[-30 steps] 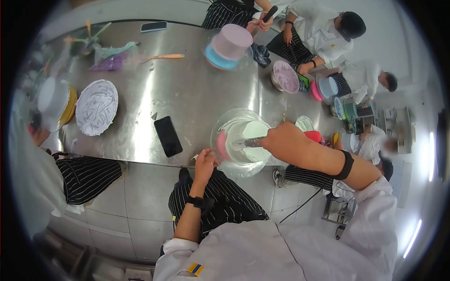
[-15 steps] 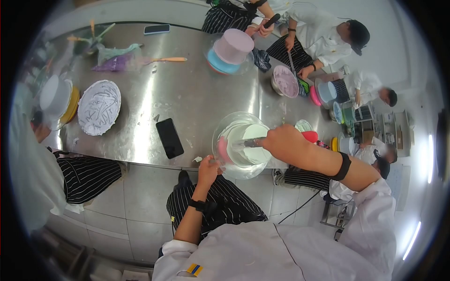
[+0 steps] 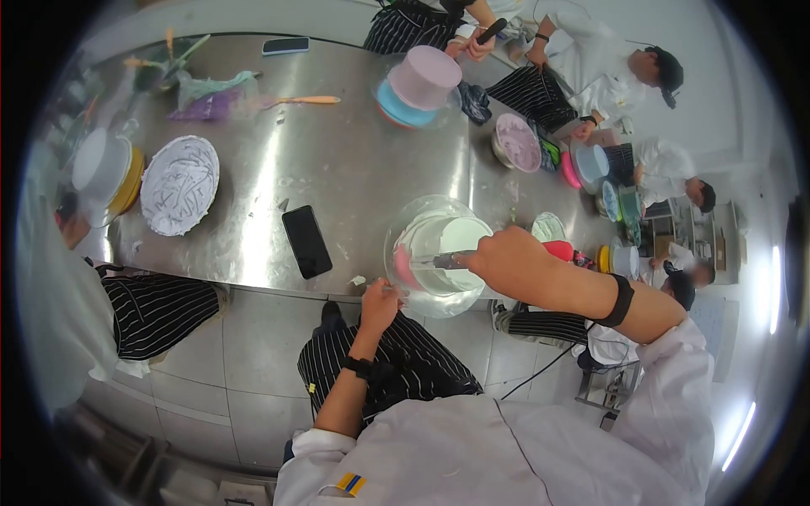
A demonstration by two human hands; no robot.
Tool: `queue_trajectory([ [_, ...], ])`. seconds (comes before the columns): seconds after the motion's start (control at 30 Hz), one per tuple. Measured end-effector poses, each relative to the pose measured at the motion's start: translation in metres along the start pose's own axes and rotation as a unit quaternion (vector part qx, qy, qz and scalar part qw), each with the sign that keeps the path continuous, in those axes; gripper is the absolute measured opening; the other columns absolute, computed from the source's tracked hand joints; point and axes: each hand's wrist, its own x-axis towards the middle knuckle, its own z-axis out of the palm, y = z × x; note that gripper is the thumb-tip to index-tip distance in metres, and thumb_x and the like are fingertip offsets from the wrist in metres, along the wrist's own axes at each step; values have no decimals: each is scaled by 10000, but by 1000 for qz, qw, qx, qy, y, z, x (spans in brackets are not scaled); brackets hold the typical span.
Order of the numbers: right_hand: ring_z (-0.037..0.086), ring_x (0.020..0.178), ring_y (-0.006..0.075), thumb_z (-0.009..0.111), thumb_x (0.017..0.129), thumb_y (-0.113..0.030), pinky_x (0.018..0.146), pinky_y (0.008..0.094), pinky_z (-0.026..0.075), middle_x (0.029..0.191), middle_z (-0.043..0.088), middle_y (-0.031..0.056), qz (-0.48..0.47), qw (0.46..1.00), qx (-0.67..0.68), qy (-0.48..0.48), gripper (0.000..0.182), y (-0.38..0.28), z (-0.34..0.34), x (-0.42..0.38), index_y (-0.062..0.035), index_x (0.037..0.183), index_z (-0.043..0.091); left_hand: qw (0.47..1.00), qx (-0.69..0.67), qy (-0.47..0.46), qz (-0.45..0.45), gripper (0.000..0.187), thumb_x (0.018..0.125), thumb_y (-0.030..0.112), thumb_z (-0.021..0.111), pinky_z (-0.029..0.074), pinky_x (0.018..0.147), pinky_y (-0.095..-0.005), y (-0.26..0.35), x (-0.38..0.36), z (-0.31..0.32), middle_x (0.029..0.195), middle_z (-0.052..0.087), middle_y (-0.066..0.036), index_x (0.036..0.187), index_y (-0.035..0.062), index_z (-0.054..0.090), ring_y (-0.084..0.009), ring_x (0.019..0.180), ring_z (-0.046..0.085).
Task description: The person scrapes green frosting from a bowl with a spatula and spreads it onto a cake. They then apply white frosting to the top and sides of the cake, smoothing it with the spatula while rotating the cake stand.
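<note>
A round cake coated in pale green cream (image 3: 466, 231) stands on a pink turntable (image 3: 403, 266) with a broad clear disc (image 3: 460, 304) under and around it, near the table's front edge. My right hand (image 3: 510, 263) is closed around the handle of a palette knife (image 3: 434, 262), whose blade lies across the near left of the cake. At the disc's front left rim, my left hand (image 3: 381, 304) has its fingers curled in and pinching the edge.
A black phone (image 3: 306, 242) and a bowl of whitish cream (image 3: 179, 185) lie to the left on the steel table (image 3: 337, 169). Co-workers stand around it. Across the table are a lilac cake (image 3: 424, 78) and a bowl of lilac cream (image 3: 516, 142).
The view has shifted slightly. My palette knife has turned a little, its blade now lying flatter across the cake. A co-worker opposite has moved their hands.
</note>
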Motion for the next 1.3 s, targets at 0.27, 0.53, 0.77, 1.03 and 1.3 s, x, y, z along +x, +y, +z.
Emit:
queue_trajectory([
  [0.27, 738, 687, 275, 651, 862, -87, 601, 405, 564, 754, 708, 89, -27, 999, -25, -18, 292, 10, 14, 10, -158, 1127, 753, 998, 9, 45, 33, 143, 936, 70, 603, 541, 622, -284, 12, -2, 2, 839, 781, -124, 1017, -37, 654, -157, 691, 727],
  [0.53, 736, 690, 251, 656, 872, -111, 578, 381, 547, 721, 691, 76, -40, 997, -53, -30, 283, -5, 7, -2, -156, 1134, 753, 993, 22, 95, 61, 162, 974, 114, 646, 543, 611, -288, 26, -2, 4, 723, 714, -71, 1044, -30, 670, -122, 630, 662],
  [0.77, 733, 689, 246, 644, 886, -102, 581, 364, 543, 729, 692, 56, -7, 996, -87, -8, 342, 18, 8, 13, -189, 1202, 742, 999, 39, 7, -20, 215, 981, 151, 646, 563, 642, -304, 23, -7, 0, 847, 767, -137, 1058, -50, 661, -174, 693, 728],
  [1.03, 742, 730, 264, 640, 888, -100, 603, 387, 559, 777, 701, 73, 4, 996, -88, -8, 365, 30, 11, 26, -193, 1227, 737, 995, 28, -85, -54, 259, 985, 172, 643, 584, 666, -312, -6, -7, 1, 922, 778, -149, 1072, -69, 678, -194, 769, 745],
  [1.3, 743, 720, 272, 636, 903, -117, 612, 394, 569, 763, 705, 81, 14, 998, -67, 4, 298, 37, 11, 29, -166, 1179, 739, 987, 24, -112, -115, 272, 1041, 175, 604, 582, 767, -274, 2, -8, 2, 1040, 765, -130, 1147, -66, 674, -178, 876, 740],
])
